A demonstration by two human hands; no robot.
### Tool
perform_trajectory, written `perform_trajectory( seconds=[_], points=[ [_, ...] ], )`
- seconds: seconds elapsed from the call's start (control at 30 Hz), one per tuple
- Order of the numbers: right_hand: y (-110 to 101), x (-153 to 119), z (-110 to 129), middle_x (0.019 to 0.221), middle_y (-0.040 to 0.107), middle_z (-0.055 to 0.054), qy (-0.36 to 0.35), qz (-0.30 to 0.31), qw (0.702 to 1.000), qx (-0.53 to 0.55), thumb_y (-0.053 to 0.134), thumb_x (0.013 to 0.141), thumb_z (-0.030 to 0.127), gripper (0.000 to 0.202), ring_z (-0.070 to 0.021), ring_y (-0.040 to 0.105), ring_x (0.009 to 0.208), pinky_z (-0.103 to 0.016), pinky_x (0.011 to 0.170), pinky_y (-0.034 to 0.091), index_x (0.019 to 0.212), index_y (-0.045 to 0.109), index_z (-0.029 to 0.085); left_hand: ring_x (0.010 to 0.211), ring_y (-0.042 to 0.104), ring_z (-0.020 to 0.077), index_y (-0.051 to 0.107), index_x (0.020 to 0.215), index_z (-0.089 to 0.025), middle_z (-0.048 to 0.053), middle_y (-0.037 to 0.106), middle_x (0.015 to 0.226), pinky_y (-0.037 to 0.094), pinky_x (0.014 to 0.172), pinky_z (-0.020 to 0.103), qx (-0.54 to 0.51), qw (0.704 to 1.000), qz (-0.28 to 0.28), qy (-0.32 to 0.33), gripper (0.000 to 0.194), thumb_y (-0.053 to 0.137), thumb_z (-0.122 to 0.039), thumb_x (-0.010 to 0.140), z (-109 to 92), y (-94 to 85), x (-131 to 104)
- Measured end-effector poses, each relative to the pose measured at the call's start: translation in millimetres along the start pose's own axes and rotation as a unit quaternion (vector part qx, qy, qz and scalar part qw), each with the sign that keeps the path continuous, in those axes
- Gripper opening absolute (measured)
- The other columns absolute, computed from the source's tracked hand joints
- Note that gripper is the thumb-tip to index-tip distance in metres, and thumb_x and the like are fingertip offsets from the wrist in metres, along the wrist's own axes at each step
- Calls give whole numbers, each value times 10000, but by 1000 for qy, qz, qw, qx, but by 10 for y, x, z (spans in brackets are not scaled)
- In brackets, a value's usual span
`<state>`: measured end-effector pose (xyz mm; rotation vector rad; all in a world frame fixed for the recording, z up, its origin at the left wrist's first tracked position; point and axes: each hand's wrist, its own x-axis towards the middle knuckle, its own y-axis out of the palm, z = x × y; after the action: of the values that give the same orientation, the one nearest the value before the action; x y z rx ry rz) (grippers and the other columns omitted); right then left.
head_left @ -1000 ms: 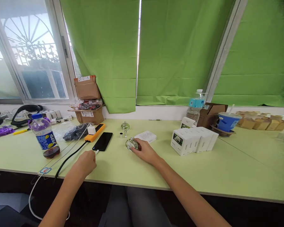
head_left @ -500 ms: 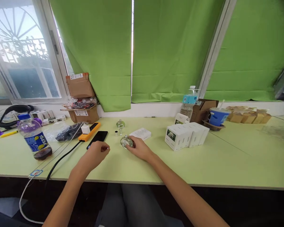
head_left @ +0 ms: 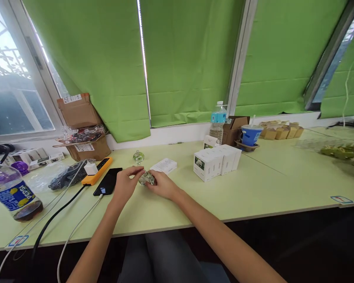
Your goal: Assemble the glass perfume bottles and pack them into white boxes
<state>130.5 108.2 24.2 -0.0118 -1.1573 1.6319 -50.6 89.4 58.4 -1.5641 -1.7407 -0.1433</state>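
Note:
My right hand (head_left: 163,184) is closed round the side of a small round clear glass bottle (head_left: 146,179) on the pale green table. At the bottle's top left, the fingertips of my left hand (head_left: 128,181) are pinched together; whatever they hold is too small to make out. Behind the hands stands another clear glass piece (head_left: 138,157) with a round top, its lower part hidden. A flat white printed box (head_left: 165,166) lies just beyond my right hand. Left of my left hand lies a black phone (head_left: 108,181) with a white cable plugged in.
An orange power strip (head_left: 97,171), a Pepsi bottle (head_left: 16,194) and an opened cardboard box (head_left: 90,149) are at the left. White boxes (head_left: 216,162), a water bottle (head_left: 218,122) and a blue cup (head_left: 250,135) stand to the right. Cables cross the table's front edge (head_left: 88,241).
The view has turned to the right. My left hand has moved in from beside the bottle to its top. My right hand still holds the bottle.

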Motion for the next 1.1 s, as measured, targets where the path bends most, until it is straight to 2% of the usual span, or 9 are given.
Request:
perform_trajectory(
  seconds=[0.1,0.23,0.67,0.93,1.1],
  points=[
    [0,-5,5,843,638,-6,-5,-1,1000,13,638,813,234,202,-163,551,733,-236,636,356,1008,599,200,922,721,220,764,1013,-204,58,771,1021,567,890,361,-20,999,-35,-10,283,679,-405,833,86,58,-59],
    [-4,-6,18,863,647,-12,0,7,1000,28,626,817,222,219,-159,547,723,-237,620,345,1034,610,196,917,716,211,765,985,-223,40,772,997,554,907,362,-2,998,-69,14,230,687,-377,832,80,130,-54],
    [20,6,6,865,658,-9,-3,4,998,55,616,798,203,208,-159,555,737,-243,636,341,1007,613,202,857,720,196,712,946,-198,45,751,939,579,845,352,0,997,-68,45,173,679,-321,830,71,201,-63],
    [25,14,-15,791,622,7,-8,2,999,43,624,788,211,132,-146,533,701,-234,608,323,915,591,195,842,709,175,678,944,-195,35,732,913,580,828,326,-24,996,-73,43,147,663,-302,844,104,192,-69],
    [28,20,-17,811,631,3,-10,5,999,47,613,798,217,149,-147,537,707,-234,610,326,944,594,195,849,704,176,678,939,-202,29,730,914,564,830,327,-4,997,-69,47,136,652,-304,853,56,204,-73]
  ],
)
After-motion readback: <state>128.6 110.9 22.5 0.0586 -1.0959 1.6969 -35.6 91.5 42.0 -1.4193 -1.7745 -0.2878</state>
